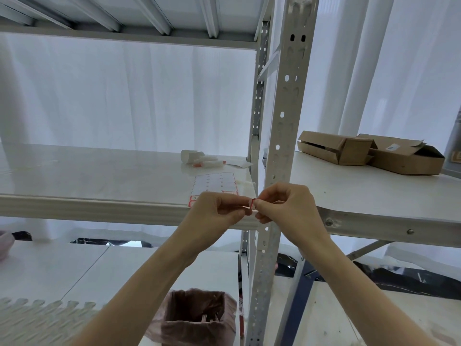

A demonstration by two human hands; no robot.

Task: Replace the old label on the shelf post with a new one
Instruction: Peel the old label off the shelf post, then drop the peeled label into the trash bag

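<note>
Two bare forearms reaching up; left hand (219, 211) and right hand (287, 206) both pinching one small red-edged label (252, 205), right in front of perforated shelf post (282, 116). Label sheet (215, 183) lying on shelf (99, 171) behind. Lined bin (197, 318) below.

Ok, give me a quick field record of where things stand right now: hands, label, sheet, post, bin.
left hand: pinching the small red-bordered white label
right hand: pinching the same label from the other side
small red-bordered white label: held between both hands, in front of the post
perforated grey metal shelf post: upright; no label visible on it
sheet of red-bordered labels: flat on the white shelf
bin with pink liner: below, holds scraps
</note>
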